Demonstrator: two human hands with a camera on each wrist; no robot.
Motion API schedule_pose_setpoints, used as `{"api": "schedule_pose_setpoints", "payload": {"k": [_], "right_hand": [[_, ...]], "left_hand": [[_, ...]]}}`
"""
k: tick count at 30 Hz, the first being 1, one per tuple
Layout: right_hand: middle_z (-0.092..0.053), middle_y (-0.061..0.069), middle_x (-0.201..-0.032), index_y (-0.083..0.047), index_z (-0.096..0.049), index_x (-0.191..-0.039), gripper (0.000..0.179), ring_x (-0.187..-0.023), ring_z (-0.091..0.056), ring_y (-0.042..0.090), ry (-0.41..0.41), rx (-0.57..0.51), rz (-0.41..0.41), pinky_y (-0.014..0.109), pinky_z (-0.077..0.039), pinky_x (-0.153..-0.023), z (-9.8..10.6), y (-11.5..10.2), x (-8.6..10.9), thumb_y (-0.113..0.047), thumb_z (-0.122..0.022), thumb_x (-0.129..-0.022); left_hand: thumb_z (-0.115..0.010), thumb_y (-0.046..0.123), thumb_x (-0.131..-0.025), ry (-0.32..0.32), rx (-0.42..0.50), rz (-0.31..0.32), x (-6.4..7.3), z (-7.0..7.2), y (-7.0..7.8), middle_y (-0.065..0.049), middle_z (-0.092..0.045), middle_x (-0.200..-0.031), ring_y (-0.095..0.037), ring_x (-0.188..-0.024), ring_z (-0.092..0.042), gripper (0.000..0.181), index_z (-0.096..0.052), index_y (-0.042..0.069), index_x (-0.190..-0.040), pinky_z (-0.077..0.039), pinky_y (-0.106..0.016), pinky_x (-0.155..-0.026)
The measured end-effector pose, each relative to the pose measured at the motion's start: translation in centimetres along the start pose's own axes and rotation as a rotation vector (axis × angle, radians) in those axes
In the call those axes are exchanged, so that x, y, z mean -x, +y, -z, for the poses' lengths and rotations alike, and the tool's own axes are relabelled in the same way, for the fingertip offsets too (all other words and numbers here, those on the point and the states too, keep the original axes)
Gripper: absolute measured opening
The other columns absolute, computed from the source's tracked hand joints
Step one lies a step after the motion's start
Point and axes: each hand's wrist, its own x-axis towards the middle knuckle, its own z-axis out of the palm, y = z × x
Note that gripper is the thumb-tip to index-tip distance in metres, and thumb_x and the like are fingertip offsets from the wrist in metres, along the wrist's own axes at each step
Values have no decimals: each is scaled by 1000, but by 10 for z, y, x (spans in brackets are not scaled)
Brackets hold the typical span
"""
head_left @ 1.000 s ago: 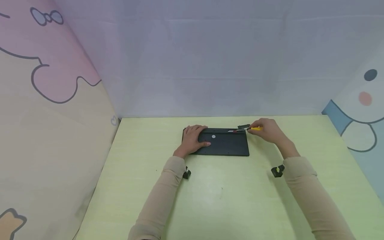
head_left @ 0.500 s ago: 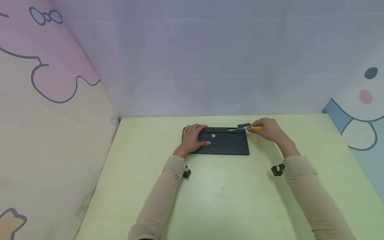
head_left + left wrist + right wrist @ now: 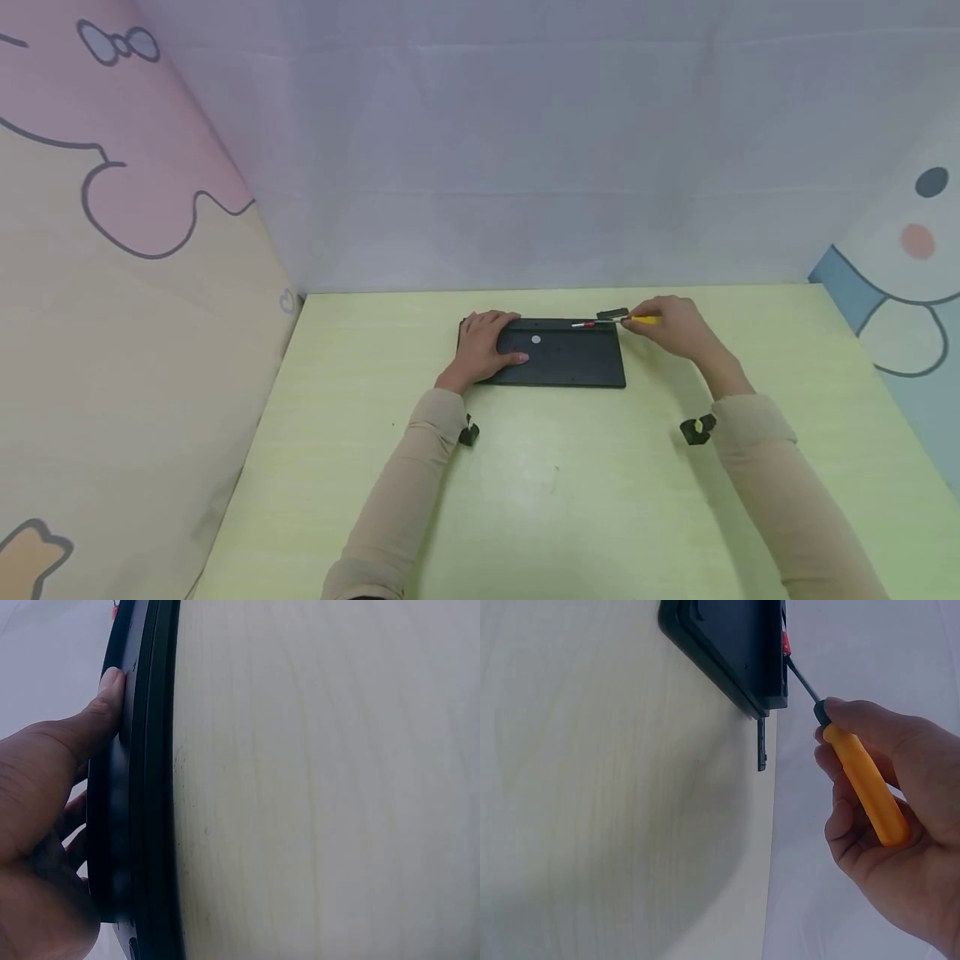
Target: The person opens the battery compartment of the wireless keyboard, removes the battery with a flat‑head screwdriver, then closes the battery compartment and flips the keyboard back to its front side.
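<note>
A black keyboard point(image 3: 558, 362) lies underside up near the back of the table, with a raised ridge along its far side. Over its left end my left hand point(image 3: 480, 346) rests with spread fingers, the thumb point(image 3: 105, 697) extended along the underside. My right hand point(image 3: 671, 325) grips a screwdriver point(image 3: 866, 787) by its yellow handle, between thumb and curled fingers. The shaft points left, its end at a small red and white piece point(image 3: 583, 325) in the ridge's right part. A small black strip, like a battery cover point(image 3: 612, 314), lies behind the far right corner.
The pale wood-look table point(image 3: 525, 500) ends at a white cloth backdrop point(image 3: 487, 167) close behind the keyboard. Walls with cartoon drawings stand left and right. Black camera mounts point(image 3: 697, 429) sit at both wrists.
Both hands, the keyboard and the screwdriver keep nearly the same places. Only a slight shift of the whole head view shows.
</note>
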Motion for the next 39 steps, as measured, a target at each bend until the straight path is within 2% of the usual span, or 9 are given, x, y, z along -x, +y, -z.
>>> {"api": "schedule_pose_setpoints", "payload": {"k": [7, 18, 24, 35, 39], "right_hand": [[-71, 24, -123, -2, -75, -118, 32, -120, -62, 45, 38, -5, 10, 62, -48, -104, -3, -1, 7, -26, -71, -97], [-72, 22, -119, -3, -75, -116, 30, -116, -64, 43, 80, -22, 22, 61, -48, -102, -8, 6, 15, -23, -74, -94], [-74, 20, -114, -3, -76, -112, 28, -111, -66, 42, 125, -55, 74, 60, -50, -99, -14, 12, 16, -23, -77, -93], [-74, 13, -110, -8, -78, -111, 25, -102, -67, 32, 198, -104, 75, 47, -51, -89, -28, 21, 17, -26, -76, -94], [-74, 14, -110, -8, -78, -112, 27, -102, -67, 33, 231, -143, 86, 48, -51, -89, -30, 20, 16, -28, -75, -94]], "left_hand": [[-77, 51, -88, -7, 6, -6, 1, -1, 0, -7, -50, -154, -29, -148, -42, 78, -46, 23, -154, -15, -57, -130], [-77, 52, -87, -1, 2, -9, 1, -4, 0, -6, -50, -154, -28, -148, -42, 78, -46, 24, -154, -15, -56, -131], [-77, 52, -87, 5, -5, -8, 1, -3, 0, -6, -51, -153, -28, -147, -42, 79, -46, 24, -153, -16, -56, -130], [-77, 51, -88, -5, -4, -7, 3, 0, 1, -6, -51, -154, -28, -148, -41, 78, -46, 23, -154, -15, -56, -131], [-77, 51, -88, -3, 3, -5, 3, -1, 1, -6, -50, -154, -28, -148, -41, 77, -46, 23, -153, -15, -56, -131]]}}
